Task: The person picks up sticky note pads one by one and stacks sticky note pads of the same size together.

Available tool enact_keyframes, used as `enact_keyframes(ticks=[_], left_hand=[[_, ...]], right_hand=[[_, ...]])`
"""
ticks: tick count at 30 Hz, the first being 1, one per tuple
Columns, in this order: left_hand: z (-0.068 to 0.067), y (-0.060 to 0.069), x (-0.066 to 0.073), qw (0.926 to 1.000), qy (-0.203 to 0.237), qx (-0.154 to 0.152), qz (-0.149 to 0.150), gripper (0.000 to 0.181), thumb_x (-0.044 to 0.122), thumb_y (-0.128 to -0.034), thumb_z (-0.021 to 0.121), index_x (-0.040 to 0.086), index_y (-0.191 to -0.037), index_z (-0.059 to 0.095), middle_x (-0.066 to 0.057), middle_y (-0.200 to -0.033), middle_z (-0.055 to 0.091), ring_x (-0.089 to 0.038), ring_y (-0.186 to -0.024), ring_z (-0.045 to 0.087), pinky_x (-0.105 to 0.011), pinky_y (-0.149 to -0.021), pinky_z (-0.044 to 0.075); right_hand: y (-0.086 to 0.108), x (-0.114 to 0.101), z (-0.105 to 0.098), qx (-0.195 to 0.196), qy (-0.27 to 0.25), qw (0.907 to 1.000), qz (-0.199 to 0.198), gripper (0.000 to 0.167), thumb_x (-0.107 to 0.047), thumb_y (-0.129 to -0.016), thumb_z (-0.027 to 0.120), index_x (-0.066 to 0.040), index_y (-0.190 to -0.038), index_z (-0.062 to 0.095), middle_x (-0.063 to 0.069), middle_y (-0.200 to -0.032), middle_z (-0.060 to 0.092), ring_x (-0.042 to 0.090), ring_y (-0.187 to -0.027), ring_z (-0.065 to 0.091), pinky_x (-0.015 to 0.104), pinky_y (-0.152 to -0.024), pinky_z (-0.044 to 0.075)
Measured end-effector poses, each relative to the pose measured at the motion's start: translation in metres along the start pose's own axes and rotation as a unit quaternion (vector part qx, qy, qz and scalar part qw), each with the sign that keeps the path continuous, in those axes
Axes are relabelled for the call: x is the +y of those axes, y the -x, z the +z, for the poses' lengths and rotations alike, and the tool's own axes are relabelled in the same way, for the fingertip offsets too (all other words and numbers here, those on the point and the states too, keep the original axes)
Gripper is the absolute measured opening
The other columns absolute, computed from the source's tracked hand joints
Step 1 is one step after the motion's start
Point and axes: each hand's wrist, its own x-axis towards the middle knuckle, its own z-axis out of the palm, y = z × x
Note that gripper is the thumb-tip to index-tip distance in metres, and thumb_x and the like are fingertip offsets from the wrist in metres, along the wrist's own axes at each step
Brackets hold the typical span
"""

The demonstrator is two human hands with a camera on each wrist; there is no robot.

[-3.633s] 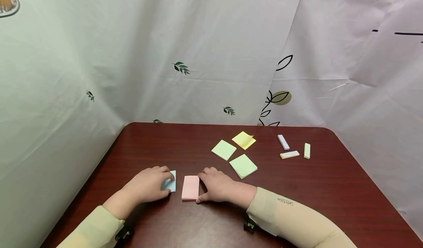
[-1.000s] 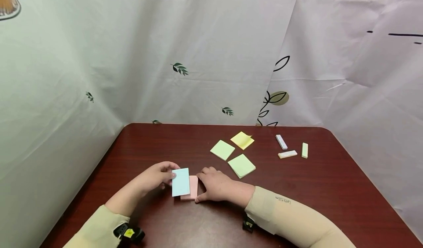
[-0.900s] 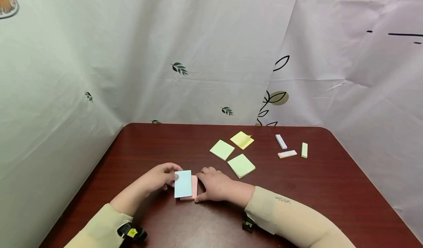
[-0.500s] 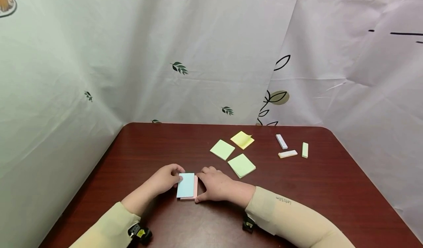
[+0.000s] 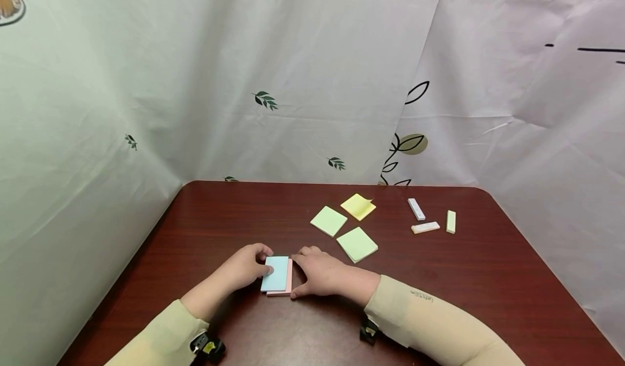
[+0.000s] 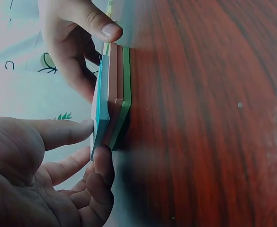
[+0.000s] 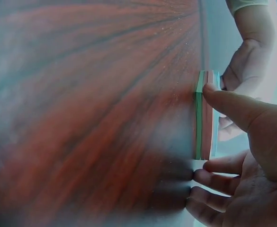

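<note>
My left hand (image 5: 244,268) pinches a light blue sticky note pad (image 5: 278,280) at its left edge, thumb on top and fingers beneath. The blue pad lies over pink sticky note pads (image 5: 289,286), shifted left so a pink strip shows on the right. From the left wrist view, a green layer (image 6: 126,85) forms the bottom of this stack, and the blue pad (image 6: 102,111) sits slightly tilted on it. My right hand (image 5: 322,274) holds the stack's right side between thumb and fingers, the thumb at the near corner and the fingers at the far one.
Farther back on the dark red table (image 5: 234,214) lie two light green square pads (image 5: 329,221) and a yellow pad (image 5: 358,207) with a lifted corner. To the right are three small narrow strips (image 5: 425,227). A pale printed cloth (image 5: 303,84) hangs behind the table.
The blue pad, first flat on the table left of the pink stack, was lifted by my left hand, carried right and lowered onto it. My right hand stayed at the stack.
</note>
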Motion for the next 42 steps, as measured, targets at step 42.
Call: enact_keyframes(ticks=[42], left_hand=[[0.0083, 0.0017, 0.0075, 0.9998, 0.017, -0.009, -0.001, 0.025, 0.008, -0.0843, 0.075, 0.005, -0.108, 0.067, -0.006, -0.097, 0.06, -0.017, -0.076, 0.056, -0.033, -0.066, 0.047]], right_hand=[[-0.0012, 0.0017, 0.0058, 0.01, 0.003, 0.9999, -0.006, 0.069, -0.056, -0.079, 0.077, -0.01, -0.129, 0.063, 0.003, -0.129, 0.054, 0.02, -0.119, 0.051, 0.033, -0.096, 0.046]])
